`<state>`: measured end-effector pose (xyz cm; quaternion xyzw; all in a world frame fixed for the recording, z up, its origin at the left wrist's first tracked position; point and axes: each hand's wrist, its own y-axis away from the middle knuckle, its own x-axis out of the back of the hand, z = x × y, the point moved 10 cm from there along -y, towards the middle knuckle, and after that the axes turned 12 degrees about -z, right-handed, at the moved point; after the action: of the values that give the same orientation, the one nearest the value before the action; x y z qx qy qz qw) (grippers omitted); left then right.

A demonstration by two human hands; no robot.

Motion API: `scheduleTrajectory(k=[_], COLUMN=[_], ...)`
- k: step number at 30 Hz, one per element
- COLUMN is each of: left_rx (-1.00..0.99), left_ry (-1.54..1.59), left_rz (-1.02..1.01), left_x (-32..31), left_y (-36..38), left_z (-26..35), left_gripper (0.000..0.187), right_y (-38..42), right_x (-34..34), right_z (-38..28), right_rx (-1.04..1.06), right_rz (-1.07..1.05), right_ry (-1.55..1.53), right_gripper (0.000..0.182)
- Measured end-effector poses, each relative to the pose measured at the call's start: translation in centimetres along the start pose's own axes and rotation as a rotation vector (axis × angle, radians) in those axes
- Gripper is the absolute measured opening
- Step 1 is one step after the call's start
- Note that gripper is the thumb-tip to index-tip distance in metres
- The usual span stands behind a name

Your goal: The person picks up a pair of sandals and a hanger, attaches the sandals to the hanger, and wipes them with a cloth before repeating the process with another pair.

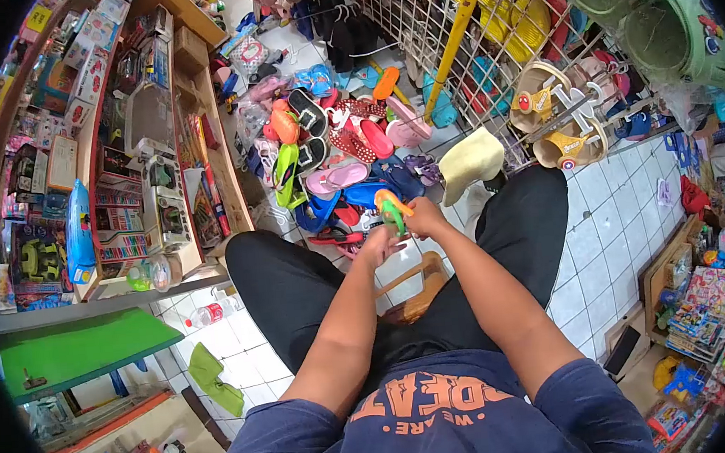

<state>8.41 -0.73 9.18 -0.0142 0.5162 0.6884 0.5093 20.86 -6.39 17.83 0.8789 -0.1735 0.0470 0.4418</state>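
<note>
Between my knees, both my hands meet at a small orange slipper with a green strap (pixel 392 208). My right hand (pixel 424 218) is closed around its orange edge. Just below the green part, my left hand (pixel 381 245) has its fingers bent and slightly blurred; whether they grip the strap I cannot make out. Past my hands lies a heap of footwear, with a pink sandal (pixel 337 178), a lime-green sandal (pixel 286 174), a black sandal (pixel 308 114) and a red slipper (pixel 377 139).
Wooden shelves (pixel 190 95) of boxed toys stand on the left. A wire rack (pixel 397 19) with a yellow post (pixel 453 40) holds footwear on the right. A bottle (pixel 208 314) and a green cloth (pixel 213 379) lie on the tiles. Tan sandals (pixel 573 143) hang at right.
</note>
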Motion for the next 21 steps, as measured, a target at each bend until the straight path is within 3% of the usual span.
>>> scheduleTrajectory(k=[5,7,9,11,13,15,17,19,21], left_rx=[0.150,0.225,0.274,0.210,0.083,-0.068,-0.267,-0.315,-0.283], left_ry=[0.032,-0.429,-0.529,-0.646,-0.398,-0.540,-0.759,-0.901,-0.791], left_rz=[0.168,0.370,0.389,0.466,0.269,0.120,0.105,0.228,0.292], left_x=[4.6,8.2,8.0,3.7,2.8,0.1,-1.5,-2.0,-1.1], left_y=[-0.5,-0.1,0.9,4.2,1.4,1.2,2.5,5.3,6.4], left_z=[-4.8,-4.4,-3.4,1.3,1.6,6.2,11.1,14.9,15.3], left_gripper=[0.031,0.029,0.026,0.023,0.025,0.027,0.028,0.019,0.017], right_y=[-1.2,-2.7,-1.8,0.4,1.9,1.8,1.5,0.6,0.1], right_x=[0.0,-0.1,0.0,0.4,0.0,-1.1,0.2,-0.1,-0.2], right_z=[1.5,1.3,1.3,-0.2,-0.4,-0.6,-2.6,-3.1,-3.7], right_rx=[0.029,0.174,0.084,-0.001,-0.089,-0.051,0.244,0.288,0.328], right_rz=[-0.023,0.101,0.043,-0.016,-0.128,-0.218,-0.002,-0.026,-0.045], right_ry=[0.311,0.551,0.544,0.538,0.409,0.294,0.031,-0.022,-0.142], right_gripper=[0.043,0.045,0.050,0.057,0.068,0.063,0.048,0.040,0.039])
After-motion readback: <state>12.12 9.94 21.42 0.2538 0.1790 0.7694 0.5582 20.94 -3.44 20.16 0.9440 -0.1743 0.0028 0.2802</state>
